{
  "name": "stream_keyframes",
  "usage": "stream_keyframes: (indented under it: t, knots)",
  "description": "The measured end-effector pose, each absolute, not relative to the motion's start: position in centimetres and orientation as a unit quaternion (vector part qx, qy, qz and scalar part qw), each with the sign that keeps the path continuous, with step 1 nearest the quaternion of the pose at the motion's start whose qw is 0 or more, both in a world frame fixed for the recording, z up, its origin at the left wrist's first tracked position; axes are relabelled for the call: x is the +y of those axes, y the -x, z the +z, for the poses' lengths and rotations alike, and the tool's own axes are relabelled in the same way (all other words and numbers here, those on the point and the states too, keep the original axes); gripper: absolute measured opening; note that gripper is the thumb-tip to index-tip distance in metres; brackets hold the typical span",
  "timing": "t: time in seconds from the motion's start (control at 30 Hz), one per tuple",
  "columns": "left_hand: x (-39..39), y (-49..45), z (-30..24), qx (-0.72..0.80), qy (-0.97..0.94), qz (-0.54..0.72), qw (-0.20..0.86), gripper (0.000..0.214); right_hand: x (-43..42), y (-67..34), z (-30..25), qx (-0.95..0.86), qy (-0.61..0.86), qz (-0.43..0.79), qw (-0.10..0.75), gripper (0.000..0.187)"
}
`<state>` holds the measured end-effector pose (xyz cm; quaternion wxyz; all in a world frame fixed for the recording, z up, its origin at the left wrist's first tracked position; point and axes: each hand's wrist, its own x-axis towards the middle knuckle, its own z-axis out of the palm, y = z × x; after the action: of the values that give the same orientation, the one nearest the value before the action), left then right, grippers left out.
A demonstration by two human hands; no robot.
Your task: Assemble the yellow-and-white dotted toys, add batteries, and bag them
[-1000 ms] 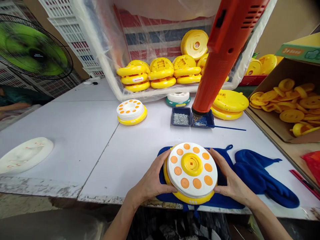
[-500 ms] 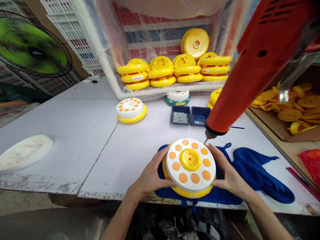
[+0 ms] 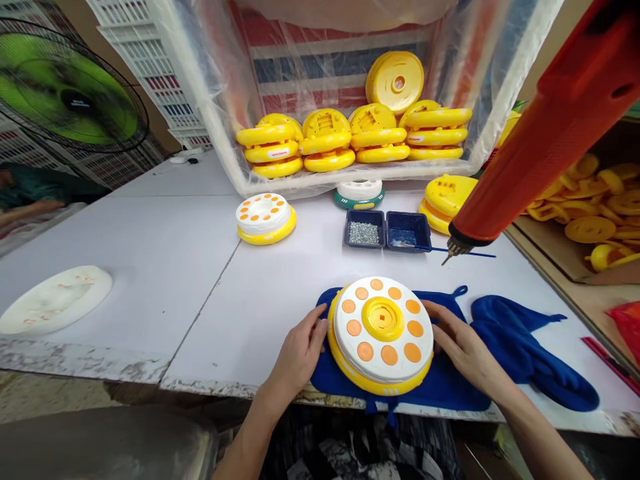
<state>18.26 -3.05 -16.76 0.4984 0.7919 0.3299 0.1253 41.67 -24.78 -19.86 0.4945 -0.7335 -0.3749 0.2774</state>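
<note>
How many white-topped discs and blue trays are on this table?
White-topped discs on yellow bases: 2
White-topped disc on green base: 1
Dark blue trays: 2
Total: 5

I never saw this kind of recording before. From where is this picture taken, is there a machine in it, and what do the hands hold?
This picture comes from a camera worn on a person's head, looking forward and down, so the arms enter from the bottom edge. There is no machine here: these are the person's own bare hands. The left hand and right hand are close against the sides of a round white and yellow plastic disc with orange dots, but they do not lift it. It sits on a blue cloth pad on a white table. An orange drill hangs at upper right, with no hand on it in view. Beyond the disc is a dark blue tray of small screws.
</note>
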Motion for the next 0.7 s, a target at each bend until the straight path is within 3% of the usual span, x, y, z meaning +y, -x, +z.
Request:
stream_keyframes:
  t: [0.13,0.33,0.57,0.7]
  knots:
    - [-3.7,-19.0,-16.4,0.323,-0.801,0.102,0.494,0.055,-23.9,-41.0,-19.9,-0.364,0.731,0.263,0.513,0.042]
    - [-4.4,-18.5,-15.0,0.318,-0.786,0.167,0.504,0.053,-23.8,-41.1,-17.7,-0.341,0.732,0.226,0.545,0.042]
    - [-4.1,-18.9,-17.1,0.323,-0.789,0.102,0.513,0.053,-23.6,-41.1,-19.1,-0.306,0.713,0.317,0.545,0.047]
    - [-4.0,-18.5,-17.1,0.331,-0.801,0.139,0.479,0.050,-24.4,-40.7,-19.2,-0.258,0.724,0.337,0.544,0.053]
